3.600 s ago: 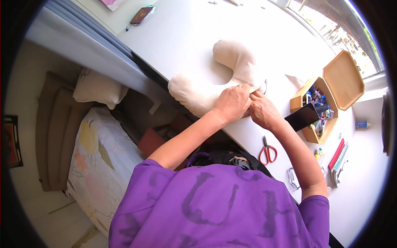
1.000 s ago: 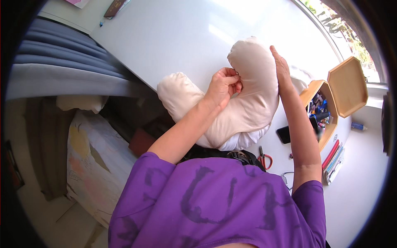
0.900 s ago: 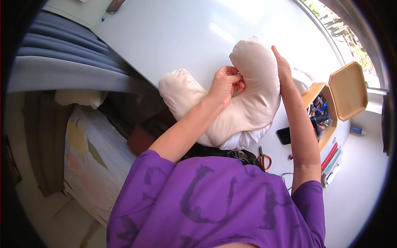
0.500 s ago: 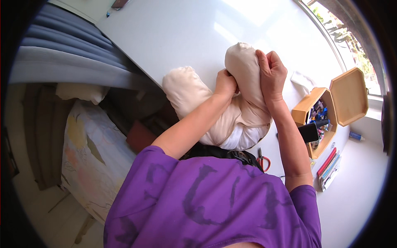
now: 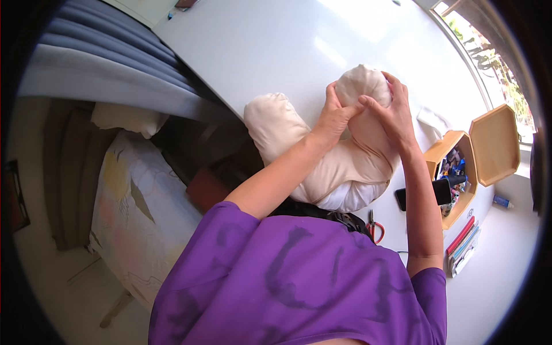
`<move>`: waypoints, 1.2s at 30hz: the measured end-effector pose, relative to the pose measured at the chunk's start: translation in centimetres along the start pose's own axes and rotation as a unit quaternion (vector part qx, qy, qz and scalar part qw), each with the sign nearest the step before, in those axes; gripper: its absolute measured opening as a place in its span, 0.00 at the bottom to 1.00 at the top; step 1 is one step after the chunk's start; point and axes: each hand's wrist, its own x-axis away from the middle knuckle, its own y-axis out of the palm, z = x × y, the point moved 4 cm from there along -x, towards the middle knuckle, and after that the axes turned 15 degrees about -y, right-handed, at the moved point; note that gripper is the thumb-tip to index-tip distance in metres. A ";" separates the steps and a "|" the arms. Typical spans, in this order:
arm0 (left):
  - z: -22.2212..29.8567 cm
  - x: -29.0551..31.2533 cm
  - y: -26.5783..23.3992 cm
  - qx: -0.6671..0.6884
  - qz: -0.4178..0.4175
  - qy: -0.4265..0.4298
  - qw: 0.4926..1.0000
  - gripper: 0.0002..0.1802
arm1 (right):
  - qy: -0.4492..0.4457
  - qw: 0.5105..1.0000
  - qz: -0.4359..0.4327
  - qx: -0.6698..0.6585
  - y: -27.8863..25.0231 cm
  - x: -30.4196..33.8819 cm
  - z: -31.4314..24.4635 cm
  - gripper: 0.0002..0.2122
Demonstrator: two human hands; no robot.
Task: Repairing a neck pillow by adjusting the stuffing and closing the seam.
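Observation:
A beige stuffed cloth form (image 5: pixel 339 164) with two thick, round-ended limbs and a white cloth part at its near end lies against my front at the table's edge. Its right limb is raised, its rounded tip pointing up and away from me. My left hand (image 5: pixel 334 119) wraps the left side of that limb just below the tip. On the other side my right hand (image 5: pixel 398 112) grips it, fingers round the far side and thumb across the front. Both thumbs nearly meet there. The left limb (image 5: pixel 275 123) rests untouched.
The white table (image 5: pixel 247 46) stretches ahead to a window. To the right stand an open wooden box (image 5: pixel 451 149) of small items, a black phone (image 5: pixel 441 191) and a stack of booklets (image 5: pixel 463 244). Red-handled pliers (image 5: pixel 376 230) lie near me. A cloth-covered seat (image 5: pixel 132 213) is at the left.
My left hand has moved up from between the limbs to the right limb's tip. My right hand has shifted round it, and the tip is now tilted more to the right.

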 end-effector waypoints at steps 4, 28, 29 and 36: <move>-0.3 -0.3 -1.0 -0.128 -0.020 0.045 0.991 0.51 | 0.119 0.971 -0.052 -0.199 -0.6 1.0 -1.3 0.41; 3.8 12.4 -11.4 -0.042 0.181 0.131 0.974 0.39 | 0.144 0.837 -0.227 -0.476 11.0 1.5 -9.6 0.27; 4.7 12.1 -10.7 -0.029 0.144 0.135 0.980 0.42 | 0.148 0.826 -0.182 -0.513 10.2 0.8 -10.3 0.24; 6.9 11.6 -7.0 -0.066 0.001 0.042 0.997 0.51 | 0.190 0.853 -0.007 -0.485 6.5 -1.9 -8.6 0.22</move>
